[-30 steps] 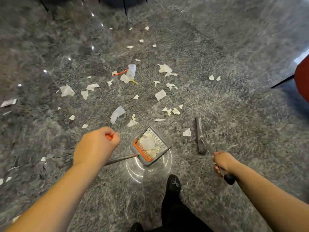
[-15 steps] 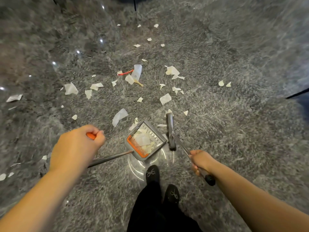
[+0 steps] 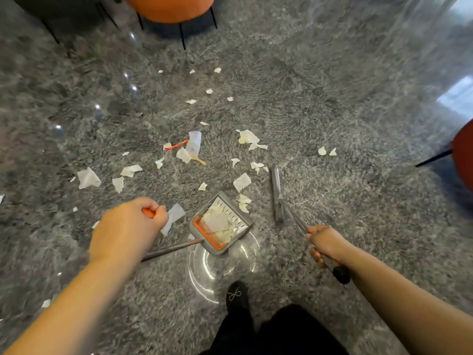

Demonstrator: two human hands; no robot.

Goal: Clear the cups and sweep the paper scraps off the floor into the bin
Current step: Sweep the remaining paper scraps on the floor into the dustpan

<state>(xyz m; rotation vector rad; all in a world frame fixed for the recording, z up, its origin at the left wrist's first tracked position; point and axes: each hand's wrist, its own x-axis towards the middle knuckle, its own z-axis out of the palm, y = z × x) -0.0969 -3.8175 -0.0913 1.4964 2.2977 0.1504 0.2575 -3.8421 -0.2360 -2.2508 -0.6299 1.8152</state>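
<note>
Your left hand (image 3: 128, 229) grips the orange-tipped handle of the dustpan (image 3: 220, 224), which sits on the floor already holding torn paper, its mouth facing up and right. Your right hand (image 3: 323, 242) is closed round the broom (image 3: 277, 194), whose head lies lengthwise just right of the pan. The nearest paper scraps (image 3: 243, 202) lie between them at the pan's lip.

Bright, even light; ceiling-lamp glare on the glossy floor (image 3: 332, 103); blurred, warped edges.
</note>
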